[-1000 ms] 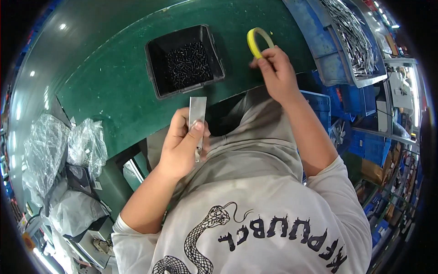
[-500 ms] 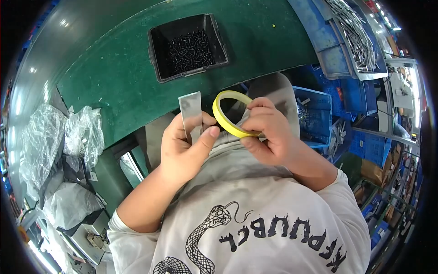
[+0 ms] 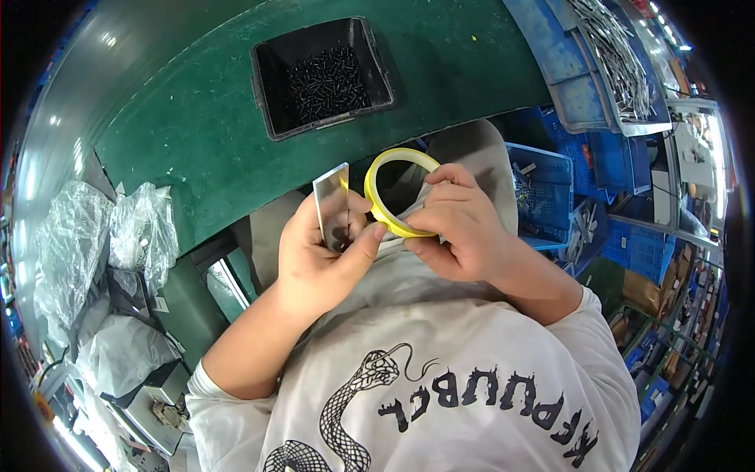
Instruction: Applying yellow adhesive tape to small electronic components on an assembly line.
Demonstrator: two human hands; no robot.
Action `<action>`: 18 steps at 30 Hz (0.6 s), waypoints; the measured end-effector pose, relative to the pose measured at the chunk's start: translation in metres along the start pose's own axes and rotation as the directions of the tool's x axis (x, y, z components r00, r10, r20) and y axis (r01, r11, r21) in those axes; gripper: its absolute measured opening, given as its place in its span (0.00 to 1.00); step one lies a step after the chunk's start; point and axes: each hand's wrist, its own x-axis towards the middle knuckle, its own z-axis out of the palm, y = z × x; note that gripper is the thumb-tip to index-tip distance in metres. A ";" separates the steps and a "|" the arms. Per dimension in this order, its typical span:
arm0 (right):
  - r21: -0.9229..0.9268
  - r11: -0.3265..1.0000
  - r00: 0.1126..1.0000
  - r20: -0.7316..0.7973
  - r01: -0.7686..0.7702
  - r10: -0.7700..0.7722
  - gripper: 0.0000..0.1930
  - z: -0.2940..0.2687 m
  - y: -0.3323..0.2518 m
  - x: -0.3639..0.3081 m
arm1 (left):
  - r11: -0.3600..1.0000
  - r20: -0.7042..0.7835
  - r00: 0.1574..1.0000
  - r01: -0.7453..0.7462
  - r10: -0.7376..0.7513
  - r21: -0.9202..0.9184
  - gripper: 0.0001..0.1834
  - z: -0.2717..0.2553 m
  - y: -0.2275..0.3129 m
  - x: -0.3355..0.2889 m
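Left hand grips shiny rectangular plate. I see right hand pinching yellow tape roll at plate's three o'clock. Black bin at roll's eleven o'clock.

Workshop, seemingly: green bench, parts bin.

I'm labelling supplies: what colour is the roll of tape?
The roll of tape is bright yellow, clearest in the head view.

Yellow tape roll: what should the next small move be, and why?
Perhaps gently pinch the left edge of the tape roll with the left hand: its thumb lies by that edge, the right hand grips the other side, and the left hand also holds the metal plate.
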 end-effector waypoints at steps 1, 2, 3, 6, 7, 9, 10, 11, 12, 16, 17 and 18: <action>-0.012 1.000 1.000 0.003 0.004 -0.004 0.12 0.000 0.001 0.000 | 0.999 -0.013 1.000 0.028 -0.029 -0.019 0.16 0.001 0.002 0.001; -0.025 1.000 1.000 0.006 0.008 -0.008 0.13 0.000 0.001 0.001 | 0.998 -0.025 0.998 0.057 -0.058 -0.039 0.16 0.002 0.003 0.001; -0.024 1.000 1.000 0.006 0.006 -0.006 0.13 0.000 0.002 0.000 | 0.998 -0.025 0.998 0.059 -0.060 -0.039 0.16 0.001 0.003 0.002; -0.031 1.000 1.000 0.018 0.005 -0.004 0.14 0.001 0.003 0.001 | 0.998 0.030 0.998 0.060 -0.060 -0.021 0.14 -0.003 0.000 0.004; -0.038 0.999 1.000 0.018 0.013 -0.013 0.14 0.001 0.004 0.002 | 0.996 0.039 0.997 0.074 -0.072 -0.053 0.13 -0.004 -0.001 0.005; -0.044 0.999 1.000 0.019 0.020 -0.019 0.15 0.002 0.005 0.002 | 0.992 0.048 0.995 0.090 -0.086 -0.084 0.12 -0.006 -0.001 0.006; -0.046 0.999 1.000 0.027 0.014 -0.013 0.15 0.002 0.006 0.002 | 0.997 0.061 0.996 0.061 -0.059 -0.045 0.11 -0.006 -0.001 0.008; -0.048 0.999 0.999 0.035 0.009 -0.007 0.15 0.003 0.006 0.002 | 0.999 0.075 0.997 0.032 -0.031 -0.005 0.10 -0.007 0.000 0.008; -0.046 0.999 0.999 0.035 0.009 -0.007 0.15 0.003 0.006 0.002 | 0.999 0.074 0.997 0.033 -0.033 -0.005 0.10 -0.006 0.002 0.009; -0.046 0.999 0.999 0.042 0.000 0.002 0.16 0.004 0.007 0.001 | 0.997 0.060 0.996 0.072 -0.073 0.020 0.11 -0.005 0.005 0.009; -0.053 0.999 0.999 0.036 0.007 -0.005 0.16 0.004 0.008 0.000 | 0.998 0.065 0.996 0.055 -0.057 0.041 0.11 -0.006 0.004 0.009; -0.052 0.999 0.999 0.036 0.008 -0.006 0.16 0.004 0.007 0.000 | 0.998 0.065 0.996 0.055 -0.058 0.042 0.11 -0.006 0.002 0.008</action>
